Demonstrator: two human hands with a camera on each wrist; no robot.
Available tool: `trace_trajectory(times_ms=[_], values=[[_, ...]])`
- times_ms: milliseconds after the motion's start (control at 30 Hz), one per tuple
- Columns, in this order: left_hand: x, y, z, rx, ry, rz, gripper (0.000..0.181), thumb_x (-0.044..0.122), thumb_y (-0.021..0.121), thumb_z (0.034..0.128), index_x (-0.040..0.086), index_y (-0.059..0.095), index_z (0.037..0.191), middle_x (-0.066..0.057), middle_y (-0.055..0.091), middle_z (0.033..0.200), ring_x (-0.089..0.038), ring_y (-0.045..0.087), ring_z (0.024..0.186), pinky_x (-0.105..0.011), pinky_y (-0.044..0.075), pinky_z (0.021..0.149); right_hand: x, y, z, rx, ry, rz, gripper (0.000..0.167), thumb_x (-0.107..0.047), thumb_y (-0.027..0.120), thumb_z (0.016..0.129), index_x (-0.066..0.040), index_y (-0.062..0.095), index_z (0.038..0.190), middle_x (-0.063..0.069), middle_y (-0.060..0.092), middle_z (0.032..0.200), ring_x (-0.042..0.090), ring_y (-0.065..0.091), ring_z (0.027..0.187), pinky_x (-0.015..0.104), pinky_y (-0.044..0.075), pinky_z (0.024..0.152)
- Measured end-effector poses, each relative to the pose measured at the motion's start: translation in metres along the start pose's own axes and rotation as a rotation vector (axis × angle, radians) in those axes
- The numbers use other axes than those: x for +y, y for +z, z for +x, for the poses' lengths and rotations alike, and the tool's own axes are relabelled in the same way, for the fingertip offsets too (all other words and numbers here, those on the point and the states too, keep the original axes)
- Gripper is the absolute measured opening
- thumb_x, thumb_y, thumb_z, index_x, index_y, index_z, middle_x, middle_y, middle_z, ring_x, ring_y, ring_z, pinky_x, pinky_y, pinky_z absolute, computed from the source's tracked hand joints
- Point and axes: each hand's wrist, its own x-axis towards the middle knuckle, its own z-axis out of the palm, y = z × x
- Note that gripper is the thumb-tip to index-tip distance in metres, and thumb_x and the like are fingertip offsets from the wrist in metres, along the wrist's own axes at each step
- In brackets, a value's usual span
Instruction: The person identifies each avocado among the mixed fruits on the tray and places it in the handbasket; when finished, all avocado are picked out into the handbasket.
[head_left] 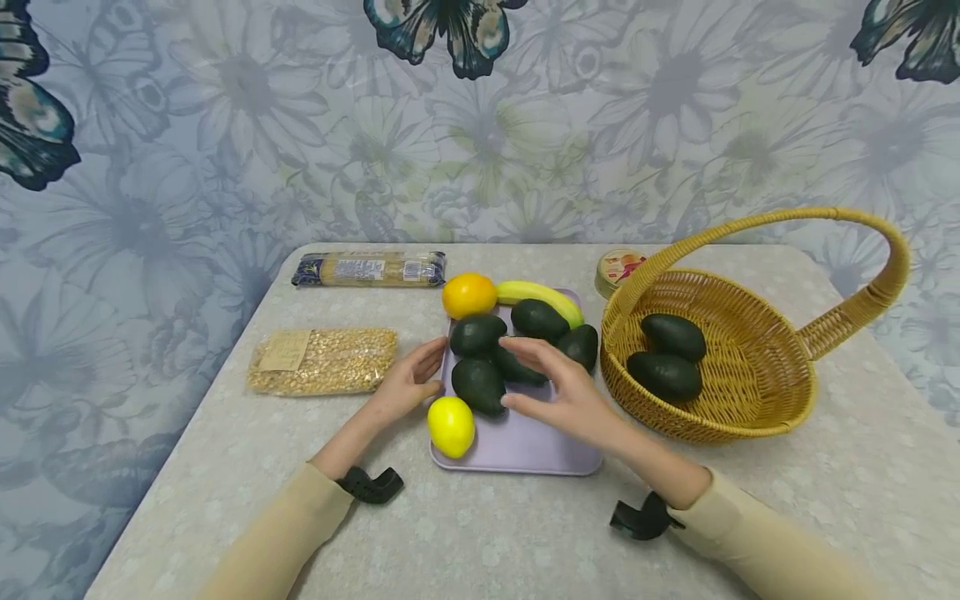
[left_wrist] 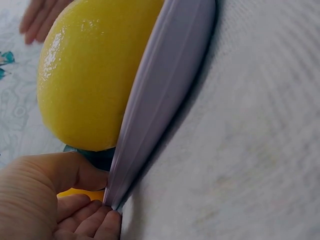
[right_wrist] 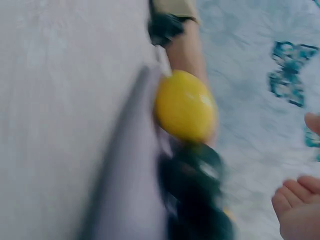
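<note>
On a lilac tray (head_left: 517, 446) lie several dark green avocados (head_left: 478, 387), a lemon (head_left: 452, 427) at the near left corner, an orange-yellow fruit (head_left: 469, 296) and a banana (head_left: 536, 293) at the far end. My left hand (head_left: 408, 379) is at the tray's left edge; in the left wrist view its thumb and fingertips touch the rim beyond the lemon (left_wrist: 95, 75). Over the avocados hovers my right hand (head_left: 566, 396), thumb and fingers spread apart, holding nothing. The right wrist view is blurred and shows that hand (right_wrist: 302, 210) apart from the fruit.
Right of the tray stands a wicker basket (head_left: 757, 379) with a tall handle and two avocados (head_left: 664, 377) inside. A round tin (head_left: 619, 271) sits behind it. To the left lie a bag of yellow grains (head_left: 348, 362) and a pasta pack (head_left: 375, 269). A patterned wall borders the table's back.
</note>
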Motion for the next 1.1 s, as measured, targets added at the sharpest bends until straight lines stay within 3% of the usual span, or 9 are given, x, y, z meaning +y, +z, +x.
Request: trace_trajectory(times_ms=[167, 300, 400, 533, 967, 1100], values=[[0.001, -0.001, -0.003, -0.007, -0.014, -0.004, 0.067, -0.017, 0.051, 0.0833, -0.010, 0.024, 0.144, -0.025, 0.025, 0.149, -0.036, 0.027, 0.136, -0.041, 0.029, 0.110, 0.022, 0.039, 0.013, -0.005, 0.113, -0.025, 0.064, -0.019, 0.072, 0.084, -0.005, 0.043, 0.139, 0.006, 0.045, 0.140, 0.021, 0.043, 0.127, 0.033, 0.037, 0.106], [0.016, 0.002, -0.006, -0.023, -0.022, -0.015, 0.066, -0.018, 0.051, 0.0830, -0.014, 0.023, 0.143, -0.028, 0.024, 0.148, -0.039, 0.025, 0.135, -0.046, 0.028, 0.109, 0.031, 0.052, 0.014, 0.004, 0.153, -0.114, 0.066, -0.024, 0.072, 0.084, -0.005, 0.043, 0.140, 0.000, 0.044, 0.140, 0.017, 0.042, 0.127, 0.038, 0.037, 0.106], [0.028, 0.003, -0.008, -0.026, -0.031, -0.010, 0.065, -0.017, 0.051, 0.0827, -0.015, 0.023, 0.142, -0.030, 0.023, 0.147, -0.040, 0.025, 0.135, -0.047, 0.028, 0.109, 0.035, 0.055, 0.016, 0.009, 0.150, -0.155, 0.066, -0.024, 0.072, 0.084, -0.005, 0.043, 0.139, 0.001, 0.045, 0.139, 0.016, 0.041, 0.128, 0.041, 0.037, 0.106], [0.032, 0.003, -0.008, -0.024, -0.044, -0.008, 0.065, -0.017, 0.050, 0.0834, -0.014, 0.022, 0.142, -0.029, 0.023, 0.148, -0.039, 0.025, 0.135, -0.046, 0.028, 0.110, 0.042, 0.056, 0.018, -0.007, 0.173, -0.181, 0.065, -0.025, 0.072, 0.084, -0.004, 0.044, 0.139, 0.003, 0.045, 0.139, 0.018, 0.041, 0.128, 0.042, 0.037, 0.106], [0.033, 0.001, -0.007, -0.026, -0.043, 0.002, 0.066, -0.016, 0.050, 0.0828, -0.013, 0.023, 0.143, -0.028, 0.024, 0.148, -0.039, 0.026, 0.135, -0.045, 0.028, 0.109, 0.054, 0.060, 0.022, -0.046, 0.304, -0.154, 0.068, -0.033, 0.071, 0.083, -0.008, 0.043, 0.140, 0.006, 0.045, 0.141, 0.022, 0.040, 0.130, 0.047, 0.035, 0.106], [0.034, 0.001, -0.008, -0.032, -0.040, 0.008, 0.066, -0.016, 0.050, 0.0831, -0.014, 0.022, 0.143, -0.028, 0.023, 0.148, -0.040, 0.026, 0.135, -0.044, 0.028, 0.109, 0.052, 0.060, 0.023, -0.031, 0.301, -0.160, 0.066, -0.031, 0.073, 0.081, -0.008, 0.046, 0.137, 0.005, 0.048, 0.139, 0.021, 0.042, 0.128, 0.046, 0.036, 0.106]])
